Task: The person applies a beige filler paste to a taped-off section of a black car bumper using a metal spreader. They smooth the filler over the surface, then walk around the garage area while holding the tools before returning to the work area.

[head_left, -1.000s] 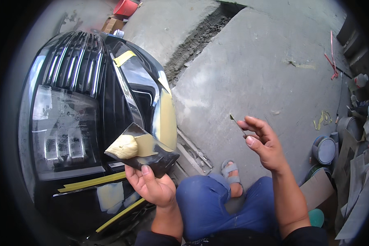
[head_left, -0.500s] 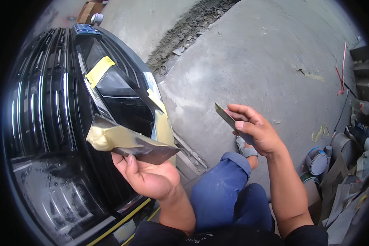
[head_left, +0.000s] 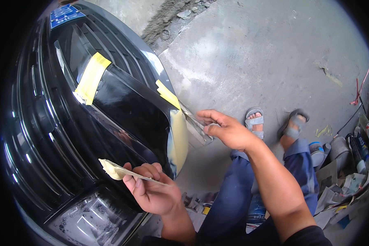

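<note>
My left hand (head_left: 156, 186) grips a thin plate (head_left: 141, 177), tilted nearly edge-on, with a thick lump of cream-coloured putty (head_left: 113, 169) at its far left end. It is above the lower part of a black car front (head_left: 131, 100). My right hand (head_left: 229, 132) pinches a thin putty scraper (head_left: 197, 120) between thumb and fingers. The scraper is seen almost edge-on, hard to separate from the strips behind it. Close to it, a smooth beige putty patch (head_left: 178, 141) covers the bumper's right edge. I cannot tell whether the scraper touches the patch.
Yellow masking tape (head_left: 93, 78) crosses a chrome trim, and a second tape strip (head_left: 168, 94) lies above the putty patch. A blue number plate (head_left: 65, 15) is at the far left. Cans (head_left: 317, 152), bottles (head_left: 367, 126) and papers (head_left: 350, 188) crowd the right side. Rubble (head_left: 168, 18) lines the concrete floor.
My right hand has moved left, bringing the scraper near the bumper's putty patch. My left hand has lowered and turned the plate from face-on to nearly edge-on. The view has shifted too.
</note>
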Action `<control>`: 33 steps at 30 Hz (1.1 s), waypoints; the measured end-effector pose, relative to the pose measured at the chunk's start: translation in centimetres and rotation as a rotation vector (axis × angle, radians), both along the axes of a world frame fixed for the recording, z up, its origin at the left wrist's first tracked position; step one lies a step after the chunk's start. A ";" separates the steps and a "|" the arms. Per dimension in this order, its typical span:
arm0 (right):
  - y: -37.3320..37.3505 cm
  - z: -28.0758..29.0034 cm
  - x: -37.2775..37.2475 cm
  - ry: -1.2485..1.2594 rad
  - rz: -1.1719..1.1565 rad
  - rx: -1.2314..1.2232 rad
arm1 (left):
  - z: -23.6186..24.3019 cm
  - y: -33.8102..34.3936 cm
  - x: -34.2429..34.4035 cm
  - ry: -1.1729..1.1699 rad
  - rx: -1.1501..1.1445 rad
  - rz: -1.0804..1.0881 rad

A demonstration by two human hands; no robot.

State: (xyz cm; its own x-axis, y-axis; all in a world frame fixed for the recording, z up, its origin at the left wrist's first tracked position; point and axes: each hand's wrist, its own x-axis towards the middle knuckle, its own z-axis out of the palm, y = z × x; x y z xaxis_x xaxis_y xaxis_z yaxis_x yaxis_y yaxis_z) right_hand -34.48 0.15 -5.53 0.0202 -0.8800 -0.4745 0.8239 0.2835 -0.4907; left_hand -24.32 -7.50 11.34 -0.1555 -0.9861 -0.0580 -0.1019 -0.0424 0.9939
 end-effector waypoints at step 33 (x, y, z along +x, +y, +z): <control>-3.1 1.2 1.4 0.285 -0.086 0.028 | -0.3 -0.1 -2.1 -0.312 -0.005 0.112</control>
